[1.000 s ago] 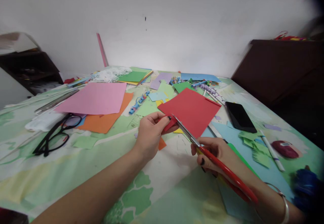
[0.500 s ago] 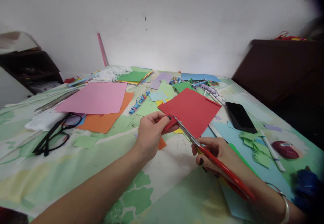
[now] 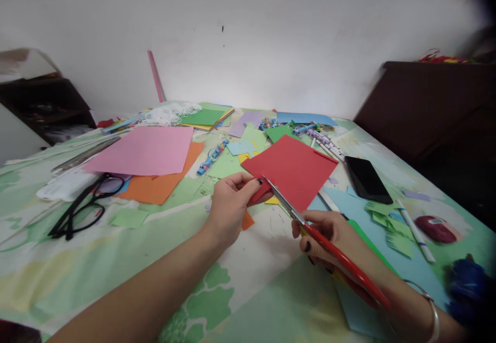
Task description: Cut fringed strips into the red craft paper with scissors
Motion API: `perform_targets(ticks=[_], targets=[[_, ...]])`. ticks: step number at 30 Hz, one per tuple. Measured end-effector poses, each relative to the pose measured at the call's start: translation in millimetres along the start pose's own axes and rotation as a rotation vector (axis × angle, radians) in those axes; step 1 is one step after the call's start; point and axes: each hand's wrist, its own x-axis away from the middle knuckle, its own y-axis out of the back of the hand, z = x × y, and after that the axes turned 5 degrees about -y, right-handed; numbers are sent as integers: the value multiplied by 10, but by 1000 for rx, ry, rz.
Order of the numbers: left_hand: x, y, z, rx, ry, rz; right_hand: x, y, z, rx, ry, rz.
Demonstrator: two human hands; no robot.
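Between the thumb and fingers of my left hand (image 3: 232, 206) is a small piece of red paper (image 3: 260, 193), mostly covered by the fingers. My right hand (image 3: 325, 234) grips a pair of scissors (image 3: 284, 203) by its long red handles. The blades look nearly closed, and their tips reach the red piece beside my left thumb. Behind the blades lies a large red sheet of paper (image 3: 296, 165) with a narrow red strip along its right edge. Whether the small piece is joined to the sheet I cannot tell.
Pink paper (image 3: 143, 149), orange paper (image 3: 163, 183) and black glasses (image 3: 83, 206) lie at the left. A blue decorated paper roll (image 3: 212, 157) sits near the middle. On the right are a phone (image 3: 367, 178), light blue paper (image 3: 358, 307), green scraps (image 3: 399, 237) and a white pen (image 3: 416, 232).
Both hands, the scissors and the red piece hold almost the same position. The whole view has shifted very slightly.
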Motion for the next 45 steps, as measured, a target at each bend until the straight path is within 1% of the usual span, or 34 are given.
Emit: perform_targets(ticks=[5,10,15,20,28,45], targets=[[3,5,7,13,-4,13,-9,5,6,6,8,15],[-6,5,6,14,0,11,-9,5,-14,-1,7,-5],[0,-5,-12,22,-4,3,-6,24,-19,-6,63,52],[10,-17,-18,8,-25,5,-3,26,-5,-14,79,69],[7,-23,-20,5,-24,-15,3,35,-26,-8,71,70],[10,-15,-24,-17,-30,-9,1,27,-29,14,68,44]])
